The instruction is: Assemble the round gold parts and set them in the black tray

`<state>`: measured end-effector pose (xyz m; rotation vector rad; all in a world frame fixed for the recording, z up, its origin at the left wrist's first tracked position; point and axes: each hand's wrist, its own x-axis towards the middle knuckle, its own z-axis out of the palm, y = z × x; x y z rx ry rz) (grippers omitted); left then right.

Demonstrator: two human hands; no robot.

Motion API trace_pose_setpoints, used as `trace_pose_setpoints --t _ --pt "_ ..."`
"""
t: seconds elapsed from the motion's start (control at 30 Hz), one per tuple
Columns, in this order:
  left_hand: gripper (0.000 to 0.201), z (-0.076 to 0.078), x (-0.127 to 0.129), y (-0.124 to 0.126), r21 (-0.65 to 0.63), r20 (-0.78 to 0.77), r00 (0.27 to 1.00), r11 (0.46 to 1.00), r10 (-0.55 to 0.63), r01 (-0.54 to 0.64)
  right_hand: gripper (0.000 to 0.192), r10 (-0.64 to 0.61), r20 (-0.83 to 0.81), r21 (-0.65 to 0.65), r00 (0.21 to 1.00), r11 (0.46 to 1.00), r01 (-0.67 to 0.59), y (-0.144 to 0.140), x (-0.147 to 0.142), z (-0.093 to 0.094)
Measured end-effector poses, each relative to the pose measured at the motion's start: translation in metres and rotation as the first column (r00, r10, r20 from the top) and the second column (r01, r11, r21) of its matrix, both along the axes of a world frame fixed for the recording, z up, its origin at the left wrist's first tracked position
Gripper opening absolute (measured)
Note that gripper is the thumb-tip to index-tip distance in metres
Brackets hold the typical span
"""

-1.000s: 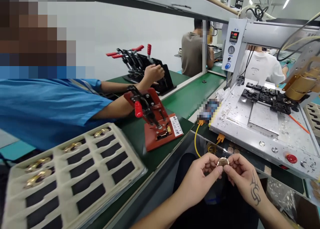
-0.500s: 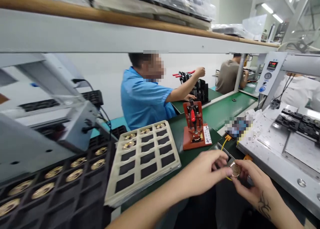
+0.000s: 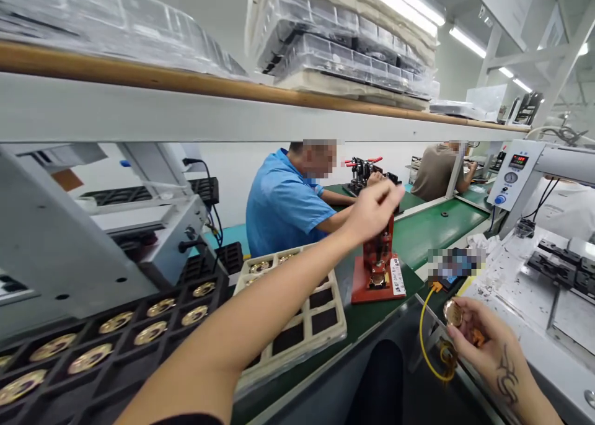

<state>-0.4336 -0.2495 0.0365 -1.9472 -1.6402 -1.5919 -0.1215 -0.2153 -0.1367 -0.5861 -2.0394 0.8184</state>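
While the left hand (image 3: 372, 211) is closed over the top of the red clamp fixture (image 3: 377, 270) at mid-bench, the gold disc (image 3: 452, 312) is pinched in the right hand (image 3: 483, 344) near right; the lever should be fully raised before the disc is seated flat.

A: Where is the left hand (image 3: 372, 211)?
B: It is raised over the red clamp jig (image 3: 377, 270) on the green desk (image 3: 430, 230), closed on its handle.
A: And the right hand (image 3: 483, 344)?
B: Its fingers (image 3: 465, 326) pinch a small round gold part (image 3: 452, 312), near a yellow cable (image 3: 422, 338). A cream tray (image 3: 320, 316) lies beside the jig.
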Motion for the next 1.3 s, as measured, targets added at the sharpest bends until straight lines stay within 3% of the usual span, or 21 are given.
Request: trace_pose_setpoints --t 0.1,0.17,0.23,0.3,0.37,0.43,0.5,0.6,0.77,0.9,1.07,1.2,1.3 --pt "0.024 0.014 -0.031 0.003 0.026 0.125 0.984 0.991 0.129 -0.134 0.035 0.045 0.034 -0.03 0.998 0.999 -0.044 0.02 -0.02 -0.005" --pt "0.02 0.0 -0.052 -0.01 -0.032 0.176 0.959 0.975 0.221 -0.219 0.034 0.064 0.036 -0.066 0.997 0.996 -0.062 0.029 -0.033 -0.01" --pt "0.023 -0.033 -0.066 -0.029 -0.184 0.186 0.942 0.951 0.28 -0.247 0.033 0.103 0.034 -0.119 0.994 0.988 -0.098 0.033 -0.046 -0.015" --pt "0.027 -0.075 -0.069 -0.047 -0.416 0.155 0.956 0.894 0.25 -0.166 0.033 0.137 0.026 -0.167 0.99 0.977 -0.131 0.035 -0.063 -0.019" --pt "0.027 -0.117 -0.063 -0.055 -0.628 0.142 0.975 0.777 0.172 -0.045 0.032 0.172 0.027 -0.19 0.985 0.968 -0.164 0.039 -0.085 -0.02" --pt "0.023 -0.15 -0.054 -0.052 -0.756 0.14 0.981 0.654 0.131 0.021 0.029 0.198 0.033 -0.192 0.98 0.963 -0.189 0.044 -0.11 -0.021" --pt "0.023 -0.172 -0.045 -0.041 -0.816 0.128 0.983 0.577 0.128 0.031 0.026 0.221 0.046 -0.196 0.974 0.958 -0.208 0.049 -0.132 -0.023" --pt "0.027 -0.188 -0.039 -0.025 -0.835 0.1 0.987 0.551 0.125 0.015 0.024 0.237 0.066 -0.194 0.969 0.956 -0.22 0.056 -0.148 -0.029" --pt "0.029 -0.197 -0.035 -0.015 -0.807 0.098 0.989 0.59 0.109 0.015 0.026 0.262 0.115 -0.173 0.958 0.955 -0.24 0.066 -0.146 -0.047" --pt "0.026 -0.192 -0.035 -0.023 -0.781 0.132 0.984 0.624 0.117 0.031 0.027 0.3 0.191 -0.158 0.935 0.949 -0.272 0.076 -0.158 -0.063" --pt "0.023 -0.16 -0.05 -0.073 -0.739 0.17 0.975 0.673 0.144 0.029 0.024 0.376 0.28 -0.11 0.884 0.927 -0.359 0.082 -0.188 -0.068" --pt "0.029 -0.129 -0.063 -0.122 -0.67 0.196 0.964 0.742 0.182 -0.004 0.025 0.467 0.315 -0.095 0.826 0.881 -0.463 0.082 -0.208 -0.058" --pt "0.034 -0.116 -0.066 -0.142 -0.66 0.243 0.952 0.751 0.187 0.021 0.023 0.503 0.341 -0.1 0.794 0.859 -0.502 0.078 -0.216 -0.049"
